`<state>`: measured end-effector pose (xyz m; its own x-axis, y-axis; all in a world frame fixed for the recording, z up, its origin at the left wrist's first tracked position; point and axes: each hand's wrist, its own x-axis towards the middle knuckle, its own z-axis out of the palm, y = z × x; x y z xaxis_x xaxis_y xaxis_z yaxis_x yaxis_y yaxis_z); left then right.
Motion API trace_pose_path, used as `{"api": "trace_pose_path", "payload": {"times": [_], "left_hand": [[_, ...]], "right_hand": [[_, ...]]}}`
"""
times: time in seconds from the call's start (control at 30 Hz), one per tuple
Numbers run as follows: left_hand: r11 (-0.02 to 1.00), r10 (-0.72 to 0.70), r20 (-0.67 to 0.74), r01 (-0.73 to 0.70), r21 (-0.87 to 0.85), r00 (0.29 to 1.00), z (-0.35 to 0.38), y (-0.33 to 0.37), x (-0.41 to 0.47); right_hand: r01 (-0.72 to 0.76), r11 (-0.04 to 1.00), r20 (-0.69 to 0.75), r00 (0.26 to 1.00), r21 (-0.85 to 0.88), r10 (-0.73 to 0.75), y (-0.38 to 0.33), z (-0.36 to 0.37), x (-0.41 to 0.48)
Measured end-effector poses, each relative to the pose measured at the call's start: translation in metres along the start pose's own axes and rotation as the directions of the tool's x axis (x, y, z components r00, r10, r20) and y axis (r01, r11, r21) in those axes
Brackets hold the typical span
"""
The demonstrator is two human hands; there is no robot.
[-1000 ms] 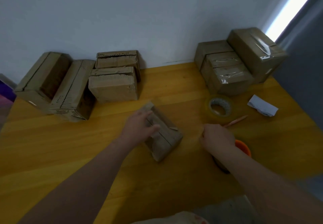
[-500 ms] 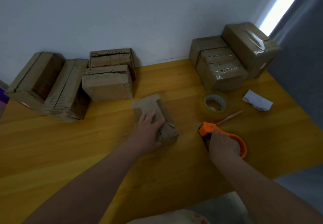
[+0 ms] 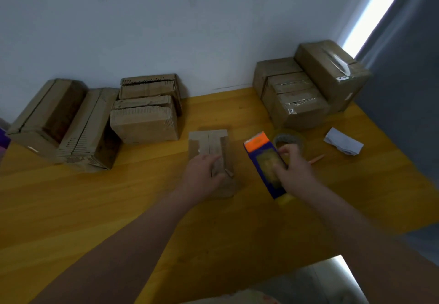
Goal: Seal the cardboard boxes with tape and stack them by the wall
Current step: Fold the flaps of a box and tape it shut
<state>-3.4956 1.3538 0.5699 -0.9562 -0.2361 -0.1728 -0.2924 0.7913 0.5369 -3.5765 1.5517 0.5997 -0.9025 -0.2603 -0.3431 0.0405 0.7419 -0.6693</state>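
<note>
Left hand [image 3: 203, 176], fingers flat, presses the brown centre-seamed box [image 3: 209, 140]; right hand [image 3: 295, 173], fingers curled, holds the dispenser [image 3: 264, 160].

Bare left hand [image 3: 204, 173], bare right hand [image 3: 295, 173], pale garment [image 3: 225, 300].

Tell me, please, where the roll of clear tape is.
Head view: the tape roll lies on the wooden table, right of centre, between the right hand and the taped boxes.

— Is any writing readable here?
— None. The orange-and-blue plastic tape dispenser [image 3: 266, 161] is too blurred to show a brand.
— And the brown tape-wrapped cardboard box [image 3: 327, 71] by the wall?
— A pale patch sits on it, too small to read as a label.
</note>
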Motion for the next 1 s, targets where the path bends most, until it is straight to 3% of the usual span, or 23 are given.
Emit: {"api": "trace_pose_path", "payload": {"times": [0.07,0.13,0.27,0.33,0.43,0.6,0.77,0.87,1.0], "left_hand": [[0.928,-0.125,0.009,0.12,-0.353,0.992,-0.007,0.008,0.001],[0.714,-0.24,0.139,0.272,-0.645,0.961,-0.012,0.012,0.002],[0.418,-0.251,0.336,0.415,-0.808,0.908,-0.02,0.005,0.002],[0.375,-0.189,0.401,0.443,-0.814,0.896,-0.024,0.003,0.001],[0.429,-0.105,0.41,0.413,-0.803,0.906,-0.024,0.005,-0.002],[0.497,-0.202,0.299,0.361,-0.789,0.933,-0.019,0.001,-0.008],[0.558,-0.225,0.236,0.324,-0.764,0.945,-0.012,0.004,-0.01],[0.515,-0.23,0.259,0.343,-0.785,0.938,-0.008,0.008,-0.013],[0.405,-0.259,0.292,0.378,-0.833,0.921,-0.008,0.008,-0.014]], "right_hand": [[0.002,0.964,0.025,1.0,0.265,-0.009,-0.015,-0.008,-0.001],[-0.037,0.865,0.06,0.998,0.501,0.008,-0.025,-0.011,-0.003],[-0.158,0.62,0.153,0.986,0.769,0.062,-0.04,-0.01,-0.007],[-0.233,0.565,0.224,0.971,0.791,0.087,-0.042,-0.006,-0.007],[-0.268,0.616,0.299,0.953,0.74,0.055,-0.043,0.001,-0.007],[-0.19,0.747,0.28,0.96,0.637,0.005,-0.045,0.0,-0.006],[-0.024,0.941,0.209,0.977,0.336,-0.05,-0.051,-0.001,-0.005],[0.052,0.993,0.165,0.984,0.105,-0.069,-0.055,-0.001,-0.004],[0.155,0.986,0.28,0.951,-0.066,-0.13,-0.055,-0.002,-0.006]]}}
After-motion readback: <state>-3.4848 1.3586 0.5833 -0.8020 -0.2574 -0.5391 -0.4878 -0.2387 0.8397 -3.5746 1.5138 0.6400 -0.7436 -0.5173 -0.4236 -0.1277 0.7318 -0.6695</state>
